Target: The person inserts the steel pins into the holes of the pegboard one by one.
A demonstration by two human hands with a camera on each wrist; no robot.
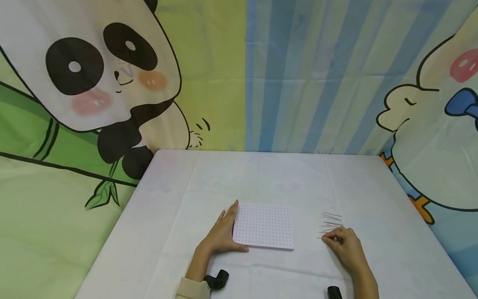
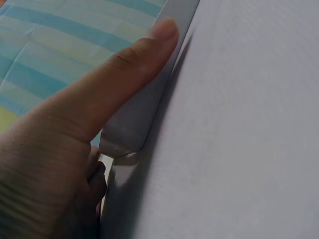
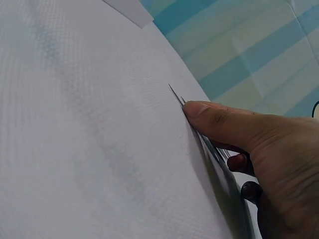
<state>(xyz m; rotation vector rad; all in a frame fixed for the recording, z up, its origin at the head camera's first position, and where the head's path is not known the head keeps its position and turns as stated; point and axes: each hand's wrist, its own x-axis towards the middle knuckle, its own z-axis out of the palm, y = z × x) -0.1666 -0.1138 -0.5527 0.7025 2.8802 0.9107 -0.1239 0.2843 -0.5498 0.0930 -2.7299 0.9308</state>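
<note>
We see the backdrop first: a cartoon panda cloth (image 1: 93, 79) fills the upper left of the head view, blue and pale striped fabric (image 1: 328, 74) hangs in the upper middle, and a cartoon duck (image 1: 437, 137) fills the right edge. Below them the table (image 1: 261, 174), under a white cover, takes up the lower half of the frame.

Near the lower centre of the table lies a white square pegboard (image 1: 263, 225), dotted with rows of small holes and flat on the cover. Our left hand (image 1: 223, 232) rests against its left edge – fingers straight along the side, thumb laid along the near edge by the corner. The grip here is flat and relaxed, bracing the board rather than closing round it; the left wrist view shows the thumb (image 2: 124, 74) stretched along the board's edge.

To the right of the board, apart from it, a small scatter of thin metal pins (image 1: 330, 222) lies on the cover. Our right hand (image 1: 345, 245) sits at the near end of that scatter in the lower right – its fingers are curled, and in the right wrist view the thumb tip (image 3: 199, 110) presses on one pin (image 3: 175, 94), whose point sticks out beyond it. The grip is narrow, pinching that pin against the table.
</note>
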